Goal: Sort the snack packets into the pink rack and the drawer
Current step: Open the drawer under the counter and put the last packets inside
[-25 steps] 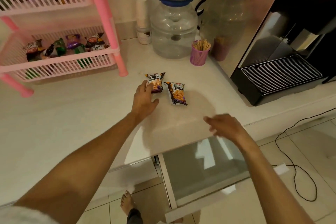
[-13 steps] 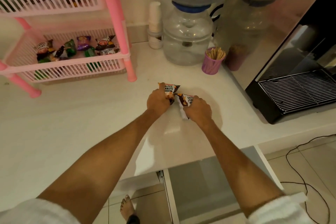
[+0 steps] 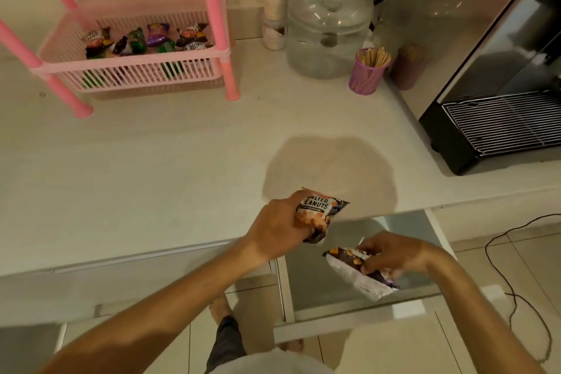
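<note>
Two peanut packets held over the open drawer, ready to drop.

At 5 o'clock the right hand (image 3: 391, 253) pinches one peanut packet (image 3: 359, 275) above the drawer (image 3: 358, 317), which looks empty; the left hand (image 3: 280, 226) grips the other packet (image 3: 318, 212) at the counter edge (image 3: 182, 247). At 11 o'clock, well apart, the pink rack (image 3: 136, 73) holds snacks.

A salted peanuts packet (image 3: 318, 215) is being gripped by the left hand (image 3: 277, 229) at the counter (image 3: 151, 161) edge. A second packet (image 3: 358, 272) is being held by the right hand (image 3: 391, 253) above the open drawer (image 3: 318, 291). Other packets are lying in the pink rack (image 3: 133, 70).
</note>
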### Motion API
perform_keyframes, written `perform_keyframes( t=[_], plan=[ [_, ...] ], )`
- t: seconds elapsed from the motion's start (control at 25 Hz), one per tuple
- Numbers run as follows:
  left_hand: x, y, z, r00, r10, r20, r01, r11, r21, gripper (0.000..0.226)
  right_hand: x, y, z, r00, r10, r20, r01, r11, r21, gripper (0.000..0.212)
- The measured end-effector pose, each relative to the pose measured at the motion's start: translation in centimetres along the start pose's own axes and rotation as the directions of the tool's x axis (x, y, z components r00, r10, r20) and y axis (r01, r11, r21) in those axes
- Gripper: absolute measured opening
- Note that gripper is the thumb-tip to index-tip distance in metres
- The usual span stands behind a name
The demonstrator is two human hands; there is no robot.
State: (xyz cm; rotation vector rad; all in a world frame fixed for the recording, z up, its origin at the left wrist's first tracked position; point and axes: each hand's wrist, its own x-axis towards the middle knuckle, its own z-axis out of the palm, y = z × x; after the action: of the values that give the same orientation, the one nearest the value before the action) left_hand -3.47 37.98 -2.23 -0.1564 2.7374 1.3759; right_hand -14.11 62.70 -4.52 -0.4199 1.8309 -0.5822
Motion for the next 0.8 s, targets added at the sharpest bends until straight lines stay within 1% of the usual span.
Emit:
perform_keyframes(
  t=[0.04,0.08,0.12,0.2,0.24,0.28,0.32,0.4,0.44,0.56,0.6,0.68,0.8],
  plan=[
    [-0.7,0.2,0.6,1.000,0.002,-0.004,-0.002,1.000,0.027,0.061,1.1,0.4,0.6,0.999,0.052,0.014,-0.050,0.995,-0.089,0.024],
    [-1.4,0.4,1.3,1.000,-0.003,-0.011,0.004,0.999,0.051,0.062,2.5,0.7,1.3,0.995,0.095,-0.023,-0.098,0.981,-0.168,0.021],
    [-2.0,0.4,2.0,1.000,-0.010,-0.014,0.011,0.998,0.067,0.063,4.0,0.9,1.9,0.987,0.125,-0.097,-0.144,0.965,-0.219,0.018],
    [-2.9,0.3,3.7,1.000,-0.029,0.001,0.029,0.995,0.098,0.063,7.1,1.3,3.3,0.955,0.143,-0.259,-0.206,0.950,-0.236,0.017],
    [-3.2,0.2,4.5,0.999,-0.039,0.016,0.037,0.992,0.117,0.064,8.3,1.5,3.8,0.939,0.134,-0.318,-0.217,0.946,-0.241,0.015],
    [-3.4,0.1,5.3,0.999,-0.045,0.031,0.040,0.990,0.139,0.063,9.2,1.6,4.2,0.928,0.120,-0.354,-0.214,0.946,-0.241,0.015],
    [-3.5,-0.1,6.0,0.998,-0.043,0.040,0.036,0.986,0.163,0.063,9.9,1.8,4.4,0.916,0.120,-0.382,-0.213,0.954,-0.210,0.021],
    [-3.6,-0.5,7.2,0.999,-0.031,0.036,0.023,0.977,0.210,0.062,10.3,2.0,4.6,0.896,0.145,-0.419,-0.211,0.971,-0.114,0.040],
    [-3.5,-0.7,7.6,1.000,-0.024,0.021,0.018,0.975,0.223,0.061,10.3,2.0,4.5,0.887,0.137,-0.442,-0.210,0.970,-0.121,0.042],
    [-3.4,-1.9,9.3,1.000,-0.001,0.002,0.000,0.970,0.241,0.059,9.7,2.0,4.0,0.869,0.081,-0.487,-0.198,0.961,-0.194,0.016],
    [-3.5,-2.3,10.0,1.000,0.002,0.014,-0.005,0.968,0.251,0.058,9.3,2.2,3.8,0.872,0.065,-0.486,-0.192,0.957,-0.216,0.015],
    [-3.6,-3.3,11.3,0.999,-0.001,0.039,-0.010,0.962,0.275,0.056,7.9,3.0,3.3,0.879,0.055,-0.474,-0.190,0.952,-0.242,0.019],
    [-2.5,-4.8,12.4,0.997,-0.047,0.064,0.024,0.948,0.316,0.053,5.4,4.2,2.9,0.880,0.072,-0.470,-0.206,0.949,-0.240,0.035]
  ],
)
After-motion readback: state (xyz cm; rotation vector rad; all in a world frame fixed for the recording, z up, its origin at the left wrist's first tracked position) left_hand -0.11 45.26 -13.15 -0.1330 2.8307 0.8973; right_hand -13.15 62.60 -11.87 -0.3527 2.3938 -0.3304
